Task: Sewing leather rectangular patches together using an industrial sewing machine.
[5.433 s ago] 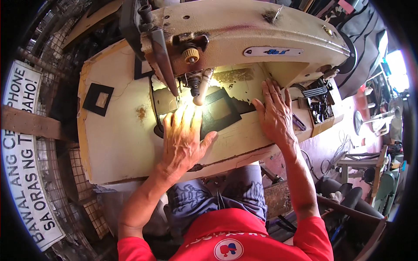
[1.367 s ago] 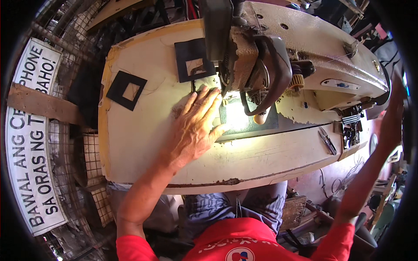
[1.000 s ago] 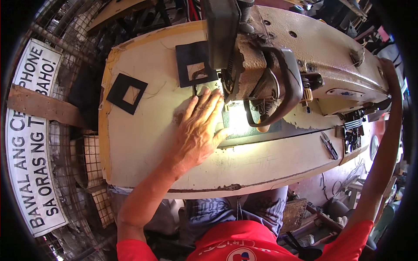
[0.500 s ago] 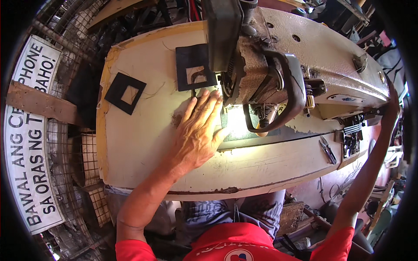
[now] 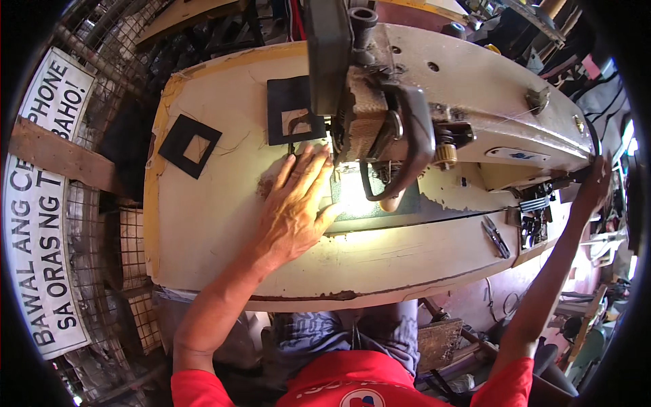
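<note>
My left hand (image 5: 291,216) lies flat on the pale top of the sewing table (image 5: 203,237), fingers stretched away from me. Its fingertips are beside the lower edge of a black square piece with a cut-out window (image 5: 286,95). By the thumb, a dark greenish flat piece (image 5: 352,211) lies under the brightly lit needle area of the sewing machine (image 5: 468,74); the glare hides the needle. At the machine's far right end, my right hand (image 5: 595,182) is closed on the handwheel (image 5: 595,139), its fingers partly hidden.
A second black square with a window (image 5: 190,146) lies at the left of the table. Thread snips (image 5: 496,237) rest near the front right edge, beside metal parts in a recess (image 5: 536,220). A wire-mesh wall with a white sign (image 5: 51,271) stands at the left.
My right hand has moved down along the handwheel, toward me. My left hand stays in place on the table. The whole view has shifted slightly.
</note>
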Tool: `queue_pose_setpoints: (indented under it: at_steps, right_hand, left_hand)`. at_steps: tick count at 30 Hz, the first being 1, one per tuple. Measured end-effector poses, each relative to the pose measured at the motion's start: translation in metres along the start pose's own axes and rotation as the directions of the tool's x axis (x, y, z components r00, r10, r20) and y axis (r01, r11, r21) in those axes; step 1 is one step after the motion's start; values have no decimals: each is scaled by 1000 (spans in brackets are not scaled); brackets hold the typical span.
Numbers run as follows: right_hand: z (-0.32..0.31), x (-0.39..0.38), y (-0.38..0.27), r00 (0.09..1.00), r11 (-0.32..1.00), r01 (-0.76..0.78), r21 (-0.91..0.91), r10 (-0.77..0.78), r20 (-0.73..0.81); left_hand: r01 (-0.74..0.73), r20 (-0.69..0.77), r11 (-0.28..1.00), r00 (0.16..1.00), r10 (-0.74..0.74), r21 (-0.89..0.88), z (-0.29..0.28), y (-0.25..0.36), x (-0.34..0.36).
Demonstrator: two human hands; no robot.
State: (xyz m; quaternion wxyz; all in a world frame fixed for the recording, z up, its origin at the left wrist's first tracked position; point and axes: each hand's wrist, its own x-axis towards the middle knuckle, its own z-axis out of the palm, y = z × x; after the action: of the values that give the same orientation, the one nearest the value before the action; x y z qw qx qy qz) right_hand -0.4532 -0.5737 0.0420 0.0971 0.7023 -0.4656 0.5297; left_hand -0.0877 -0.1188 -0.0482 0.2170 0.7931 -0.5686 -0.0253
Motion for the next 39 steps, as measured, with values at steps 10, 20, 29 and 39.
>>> queue_pose_setpoints:
  at_steps: [10, 20, 29, 39]
  right_hand:
    - [-37, -249, -285, 328, 531, 188, 826, -827, 457]
    - [-34, -251, -294, 293, 598, 215, 772, -794, 533]
    - [-25, -244, -298, 216, 625, 240, 743, -780, 587]
    - [-24, -246, -296, 253, 602, 273, 751, -798, 548]
  left_hand:
    - [-110, -22, 987, 993, 114, 115, -2, -6, -11]
    - [-115, -74, 992, 990, 118, 44, 1, -8, -8]
    - [-117, 18, 989, 993, 116, 86, -5, -16, 1]
    - [-126, 16, 985, 992, 125, 116, -3, -15, 1]
